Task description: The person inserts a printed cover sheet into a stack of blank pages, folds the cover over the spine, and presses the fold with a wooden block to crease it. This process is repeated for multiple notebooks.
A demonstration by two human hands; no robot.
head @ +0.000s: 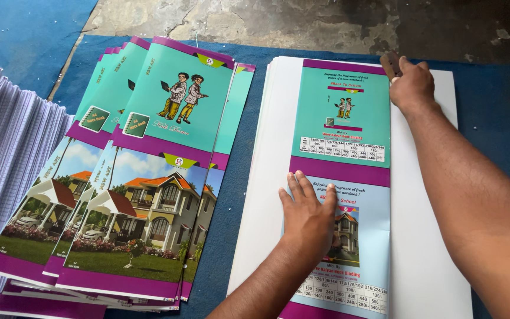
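My left hand (307,212) lies flat, fingers spread, on a folded printed cover sheet (340,118) coloured teal, purple and pale blue. This sheet rests on a stack of white sheets (423,236). At the sheet's top right corner my right hand (411,82) is closed around a small brown tool (390,64), pressing it against the folded edge.
To the left, a fanned pile of finished notebook covers (149,177) shows cartoon figures and house pictures. A stack of ruled white paper (4,153) sits at the far left. Everything lies on a blue mat (491,112), with bare concrete floor (302,23) beyond.
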